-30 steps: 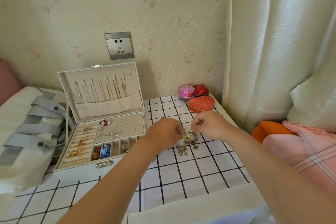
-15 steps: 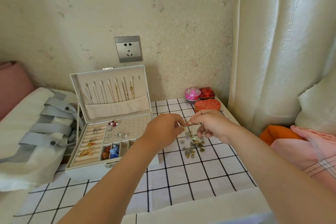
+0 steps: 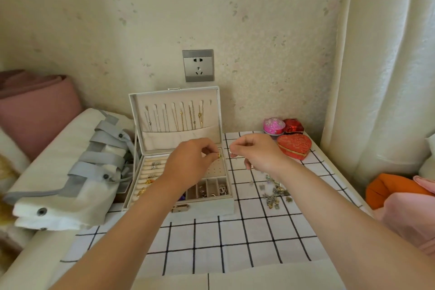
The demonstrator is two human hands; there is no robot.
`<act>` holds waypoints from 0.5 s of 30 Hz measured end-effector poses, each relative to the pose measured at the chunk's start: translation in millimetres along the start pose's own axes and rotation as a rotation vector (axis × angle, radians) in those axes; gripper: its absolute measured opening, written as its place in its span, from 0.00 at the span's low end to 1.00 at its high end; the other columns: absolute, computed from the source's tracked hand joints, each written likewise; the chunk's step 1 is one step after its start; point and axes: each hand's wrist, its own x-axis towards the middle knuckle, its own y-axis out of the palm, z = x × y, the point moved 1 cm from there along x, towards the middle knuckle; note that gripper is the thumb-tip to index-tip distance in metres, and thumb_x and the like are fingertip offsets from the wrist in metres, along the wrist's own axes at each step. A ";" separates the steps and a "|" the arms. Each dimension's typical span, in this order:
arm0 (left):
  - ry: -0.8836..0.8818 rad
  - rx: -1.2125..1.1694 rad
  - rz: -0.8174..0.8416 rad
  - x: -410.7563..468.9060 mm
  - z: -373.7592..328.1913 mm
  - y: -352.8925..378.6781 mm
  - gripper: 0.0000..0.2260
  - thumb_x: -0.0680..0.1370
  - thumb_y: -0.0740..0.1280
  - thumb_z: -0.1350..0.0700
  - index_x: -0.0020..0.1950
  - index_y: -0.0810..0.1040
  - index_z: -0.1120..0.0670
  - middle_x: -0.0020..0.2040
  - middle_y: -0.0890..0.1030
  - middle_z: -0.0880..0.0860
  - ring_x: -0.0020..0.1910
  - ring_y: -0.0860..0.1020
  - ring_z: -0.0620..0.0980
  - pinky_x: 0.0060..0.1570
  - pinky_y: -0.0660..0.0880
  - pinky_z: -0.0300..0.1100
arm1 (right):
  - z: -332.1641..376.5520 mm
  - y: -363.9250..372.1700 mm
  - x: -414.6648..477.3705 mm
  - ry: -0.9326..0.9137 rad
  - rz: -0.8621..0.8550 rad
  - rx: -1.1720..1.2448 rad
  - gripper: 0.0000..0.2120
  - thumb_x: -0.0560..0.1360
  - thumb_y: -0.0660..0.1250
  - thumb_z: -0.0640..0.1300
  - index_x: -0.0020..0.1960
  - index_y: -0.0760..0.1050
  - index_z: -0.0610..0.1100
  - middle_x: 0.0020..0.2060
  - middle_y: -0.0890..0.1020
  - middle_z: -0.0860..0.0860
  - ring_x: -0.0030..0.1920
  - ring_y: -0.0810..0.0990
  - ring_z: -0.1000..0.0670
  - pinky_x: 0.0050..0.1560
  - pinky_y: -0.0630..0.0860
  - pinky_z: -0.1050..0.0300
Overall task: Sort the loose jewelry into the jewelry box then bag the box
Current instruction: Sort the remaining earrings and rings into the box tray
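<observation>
- Head view: the left hand hovers over the open jewelry box, thumb and forefinger pinched tight on a small gold piece. It's too small to tell what kind.
- The right hand is up just beside it, over the checked cloth. Its fingers are curled, nipping a tiny pale piece that shows as barely a glint, shape unreadable.
- The left hand and forearm cover the middle of the box tray. Only the right edge of the peg-hole panel peeks out.
- Ring rolls on the tray's left show a few pieces, and the front compartments on the right hold small tangled bits, blurred.
- The lid stands upright by the wall, with chains hanging inside.
- The loose jewelry sits in a small heap on the cloth, right of the box and just beside the right forearm.
- A grey-strapped white bag lies left of the box, its near end blurred.
- A heart-shaped red box sits beyond the right hand, partly behind its knuckles.
</observation>
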 end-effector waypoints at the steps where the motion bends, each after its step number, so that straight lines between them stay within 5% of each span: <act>1: -0.010 -0.032 -0.010 -1.3 6.8 -7.1 0.02 0.77 0.71 0.50 0.45 0.81 0.42 0.41 0.81 0.38 0.40 0.76 0.35 0.44 0.74 0.38 | 2.7 8.1 3.5 -0.027 0.006 -0.023 0.03 0.76 0.71 0.42 0.46 0.84 0.44 0.41 0.87 0.50 0.25 0.74 0.52 0.24 0.69 0.65; 6: -0.064 -0.181 -0.016 -6.6 37.8 -33.6 0.05 0.76 0.72 0.54 0.44 0.84 0.43 0.41 0.82 0.39 0.39 0.75 0.30 0.44 0.70 0.34 | 9.8 41.0 18.2 -0.112 0.052 -0.165 0.05 0.74 0.74 0.44 0.41 0.84 0.52 0.34 0.83 0.60 0.34 0.79 0.65 0.39 0.70 0.68; 10: -0.117 -0.276 -0.030 -10.3 59.5 -45.1 0.06 0.76 0.72 0.55 0.44 0.84 0.43 0.41 0.83 0.41 0.43 0.79 0.36 0.51 0.75 0.39 | 13.0 57.4 23.6 -0.143 0.081 -0.326 0.05 0.75 0.72 0.45 0.41 0.83 0.54 0.40 0.84 0.59 0.45 0.80 0.62 0.45 0.72 0.66; 15: -0.123 -0.256 0.003 -12.2 72.9 -48.6 0.07 0.76 0.72 0.55 0.44 0.83 0.41 0.44 0.84 0.44 0.48 0.81 0.42 0.57 0.78 0.46 | 12.9 71.7 25.1 -0.136 0.111 -0.422 0.05 0.75 0.72 0.45 0.44 0.84 0.54 0.39 0.83 0.61 0.44 0.79 0.63 0.48 0.73 0.66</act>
